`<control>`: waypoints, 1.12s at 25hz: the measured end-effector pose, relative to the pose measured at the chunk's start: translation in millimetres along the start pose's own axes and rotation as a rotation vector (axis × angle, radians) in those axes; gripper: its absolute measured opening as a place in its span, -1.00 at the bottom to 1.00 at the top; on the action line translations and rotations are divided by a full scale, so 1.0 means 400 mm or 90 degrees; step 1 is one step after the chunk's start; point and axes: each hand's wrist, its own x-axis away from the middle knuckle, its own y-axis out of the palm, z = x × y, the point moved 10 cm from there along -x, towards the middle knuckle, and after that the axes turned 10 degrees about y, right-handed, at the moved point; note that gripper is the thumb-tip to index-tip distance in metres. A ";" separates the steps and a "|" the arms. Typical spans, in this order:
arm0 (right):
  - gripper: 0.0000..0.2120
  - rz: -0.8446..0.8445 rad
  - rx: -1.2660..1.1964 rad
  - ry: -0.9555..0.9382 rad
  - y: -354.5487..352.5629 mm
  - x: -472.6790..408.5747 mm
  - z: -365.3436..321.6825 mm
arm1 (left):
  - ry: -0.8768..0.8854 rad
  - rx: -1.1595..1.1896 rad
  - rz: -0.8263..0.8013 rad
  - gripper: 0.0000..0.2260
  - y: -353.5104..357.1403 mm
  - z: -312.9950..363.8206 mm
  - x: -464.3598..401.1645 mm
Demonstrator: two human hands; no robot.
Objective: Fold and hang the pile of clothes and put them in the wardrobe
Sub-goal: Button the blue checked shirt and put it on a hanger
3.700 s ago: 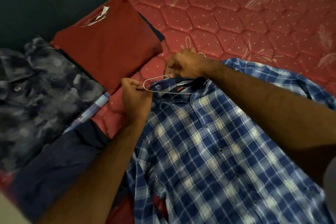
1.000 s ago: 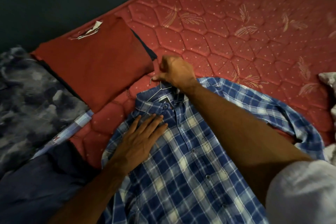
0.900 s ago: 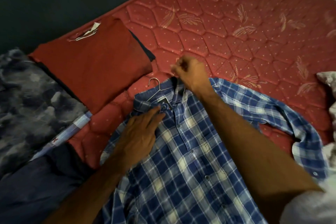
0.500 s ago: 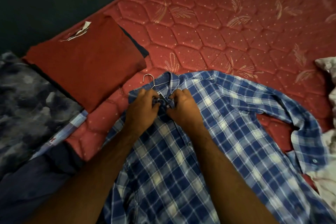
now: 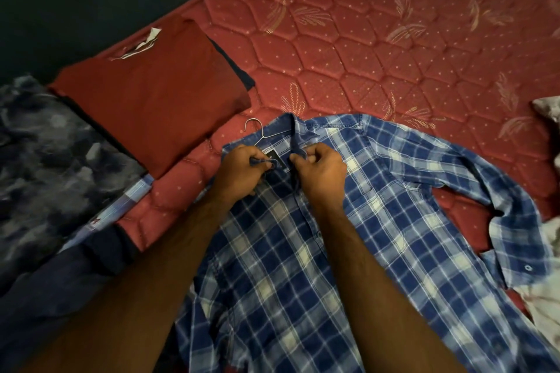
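Both hands have come together: the left hand (image 5: pixel 239 171) and right hand (image 5: pixel 319 171) now pinch the shirt (image 5: pixel 348 236) collar at twelve o'clock, buttoning it over the hanger (image 5: pixel 254 130).

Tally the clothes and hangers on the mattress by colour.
Blue plaid shirt: 1
Red folded garment: 1
Dark camouflage-print garment: 1
Navy garment: 1
Metal hanger: 1
Total: 5, leaving out partly hidden pieces and the pale fabric at the right edge.

hanger (image 5: pixel 257 133) mostly hidden inside shirt (image 5: pixel 333 251)
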 end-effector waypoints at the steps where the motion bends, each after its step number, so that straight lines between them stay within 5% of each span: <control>1: -0.89 -0.028 -0.080 0.062 0.010 0.005 0.022 | -0.010 0.009 -0.006 -0.92 0.000 0.002 0.002; 9: -0.88 -0.146 -0.229 0.217 0.074 0.008 0.079 | -0.142 0.108 -0.028 -0.93 0.007 -0.019 -0.008; 28: -0.91 -0.056 -0.119 0.078 0.111 0.053 0.053 | -0.134 0.029 0.064 -0.95 0.000 -0.032 -0.019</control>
